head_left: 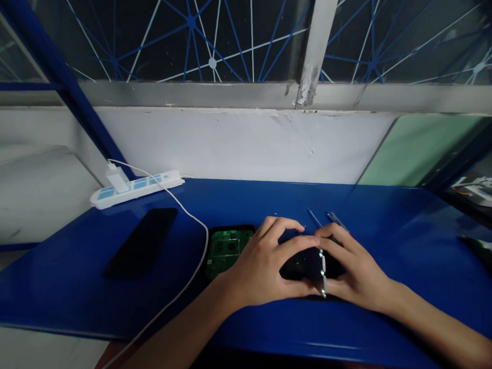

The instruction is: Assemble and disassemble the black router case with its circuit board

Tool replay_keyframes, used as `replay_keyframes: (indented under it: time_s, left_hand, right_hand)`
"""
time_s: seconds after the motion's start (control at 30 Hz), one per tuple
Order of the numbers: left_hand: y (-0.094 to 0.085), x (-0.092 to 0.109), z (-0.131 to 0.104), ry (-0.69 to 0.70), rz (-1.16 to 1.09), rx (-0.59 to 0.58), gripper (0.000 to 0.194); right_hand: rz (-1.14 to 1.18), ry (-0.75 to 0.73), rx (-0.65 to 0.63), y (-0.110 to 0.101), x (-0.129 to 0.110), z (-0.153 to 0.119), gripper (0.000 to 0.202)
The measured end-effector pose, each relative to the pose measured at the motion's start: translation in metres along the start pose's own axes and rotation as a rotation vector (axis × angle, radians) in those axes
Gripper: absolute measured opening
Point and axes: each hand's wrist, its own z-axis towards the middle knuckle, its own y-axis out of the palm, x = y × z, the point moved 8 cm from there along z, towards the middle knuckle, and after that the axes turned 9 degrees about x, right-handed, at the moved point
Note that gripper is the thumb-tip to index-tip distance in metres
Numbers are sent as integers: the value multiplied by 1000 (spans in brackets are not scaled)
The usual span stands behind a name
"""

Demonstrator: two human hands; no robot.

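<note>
Both hands meet over a dark, flat part (304, 264) with a silvery, notched edge, above the blue table. My left hand (268, 259) grips it from the left, thumb at the lower edge and index finger at the upper edge. From the right, my right hand (355, 264) pinches the same part near its silvery edge. Beneath and around the hands lies more black material, its shape hard to make out. A green circuit board (226, 250) in a black housing rests just left of my left hand, partly covered by it.
On the blue table (250, 195), a black flat object (141, 243) lies at left. A white power strip (138, 189) with a plugged-in adapter stands behind it. A white cable (190, 214) crosses the table. Thin tools (335, 220) lie behind my right hand.
</note>
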Motion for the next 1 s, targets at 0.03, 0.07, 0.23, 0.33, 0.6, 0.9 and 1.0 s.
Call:
replay_keyframes:
  time_s: [0.03, 0.07, 0.23, 0.33, 0.6, 0.9, 1.0]
  left_hand:
    - [0, -1, 0, 3, 2, 3, 62]
    - [-1, -2, 0, 3, 5, 7, 62]
    - [-3, -6, -1, 3, 10, 28, 60]
    - [-6, -7, 0, 7, 25, 42, 58]
    - [-9, -11, 2, -15, 73, 42, 57]
    - [-8, -15, 0, -18, 95, 43, 59]
    - [-8, -16, 0, -13, 107, 55, 59]
  right_hand:
    - [-6, 10, -4, 0, 1, 0, 56]
    - [-13, 20, -8, 1, 3, 0, 56]
    - [-47, 51, -3, 1, 11, 0, 51]
    - [-81, 54, 6, -1, 15, 0, 52]
    - [-80, 67, -2, -3, 20, -2, 55]
    - [-50, 86, -11, -5, 24, -4, 59]
    - [-51, 70, -5, -7, 22, -3, 58]
